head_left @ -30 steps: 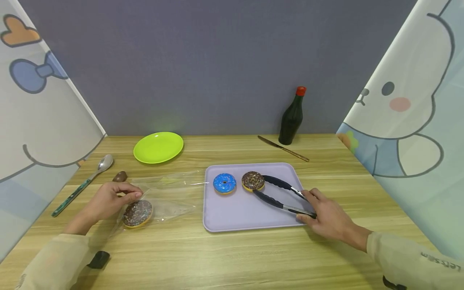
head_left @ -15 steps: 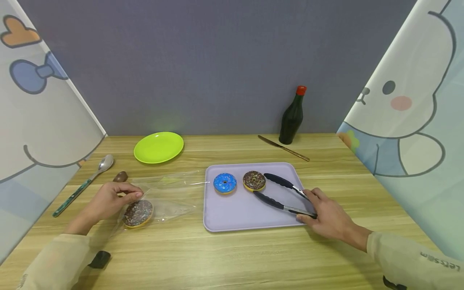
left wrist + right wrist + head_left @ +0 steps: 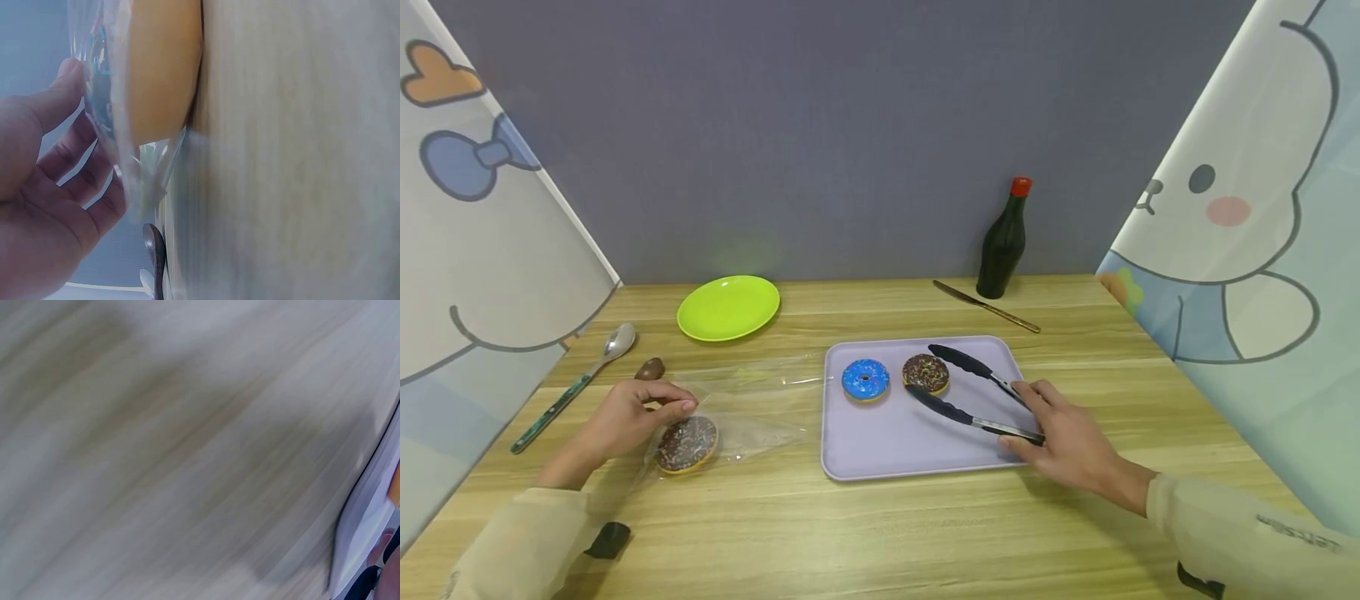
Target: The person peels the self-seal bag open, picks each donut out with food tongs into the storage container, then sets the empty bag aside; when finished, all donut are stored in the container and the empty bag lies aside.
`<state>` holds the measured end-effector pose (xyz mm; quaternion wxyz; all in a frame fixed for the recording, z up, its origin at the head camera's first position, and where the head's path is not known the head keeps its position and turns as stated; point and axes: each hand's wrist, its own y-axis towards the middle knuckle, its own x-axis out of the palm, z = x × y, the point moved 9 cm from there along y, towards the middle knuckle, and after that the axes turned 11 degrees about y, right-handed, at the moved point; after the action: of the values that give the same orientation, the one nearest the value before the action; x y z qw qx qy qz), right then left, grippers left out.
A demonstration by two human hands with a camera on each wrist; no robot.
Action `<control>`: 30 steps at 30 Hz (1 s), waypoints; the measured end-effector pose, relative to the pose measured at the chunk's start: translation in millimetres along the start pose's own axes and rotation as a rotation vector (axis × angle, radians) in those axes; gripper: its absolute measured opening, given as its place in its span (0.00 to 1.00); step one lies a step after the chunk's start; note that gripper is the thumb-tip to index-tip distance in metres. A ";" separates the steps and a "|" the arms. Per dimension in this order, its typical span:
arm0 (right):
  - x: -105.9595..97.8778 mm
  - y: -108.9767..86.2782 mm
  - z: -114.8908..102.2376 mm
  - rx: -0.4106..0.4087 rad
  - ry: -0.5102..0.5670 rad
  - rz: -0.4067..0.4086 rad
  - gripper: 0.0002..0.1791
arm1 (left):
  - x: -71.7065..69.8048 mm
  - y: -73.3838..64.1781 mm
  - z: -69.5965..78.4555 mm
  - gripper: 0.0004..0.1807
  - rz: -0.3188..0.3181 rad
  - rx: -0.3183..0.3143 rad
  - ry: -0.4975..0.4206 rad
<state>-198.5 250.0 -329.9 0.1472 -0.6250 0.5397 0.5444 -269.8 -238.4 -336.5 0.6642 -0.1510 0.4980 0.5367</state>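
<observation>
In the head view my left hand (image 3: 636, 417) pinches the edge of a clear plastic bag (image 3: 752, 433). Inside it lies a chocolate donut (image 3: 687, 443) with sprinkles; the left wrist view shows its orange-yellow underside (image 3: 162, 69). My right hand (image 3: 1067, 442) holds black-tipped tongs (image 3: 943, 405) over the lilac tray (image 3: 887, 454). Their arms are spread, one tip above and one below a second chocolate donut (image 3: 926, 372). Left of that donut, on the same tray, sits a blue-iced donut (image 3: 865, 380). The right wrist view catches mostly table and a tray edge (image 3: 362, 531).
A green plate (image 3: 728, 308) stands at the back left. Beside my left hand lie a green-handled spoon (image 3: 576, 387) and a brown spoon (image 3: 650, 368). Behind the tray are a knife (image 3: 985, 307) and a dark bottle (image 3: 1002, 246) with a red cap.
My right hand has moved the tongs left, so their tips now reach past the donut's right side to either side of it. The left hand and the bag stay in place.
</observation>
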 end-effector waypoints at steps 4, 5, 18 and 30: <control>8.5 8.4 -14.3 -0.046 0.019 -0.018 0.38 | -0.9 -3.0 -0.9 0.03 0.005 -0.005 0.010; 11.0 10.1 -17.5 -0.055 0.022 -0.024 0.38 | -1.1 -3.4 -1.2 0.03 0.006 -0.004 0.011; 40.0 28.9 -60.0 -0.157 0.111 -0.105 0.37 | -1.7 2.0 2.8 0.02 -0.001 0.006 0.005; 62.3 56.9 -85.8 -0.175 0.113 -0.191 0.36 | 1.0 2.5 0.0 0.02 -0.010 -0.001 -0.008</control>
<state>-212.1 130.4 -328.0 0.1126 -0.7137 0.4356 0.5369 -272.0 -236.9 -336.6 0.6689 -0.1516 0.4944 0.5341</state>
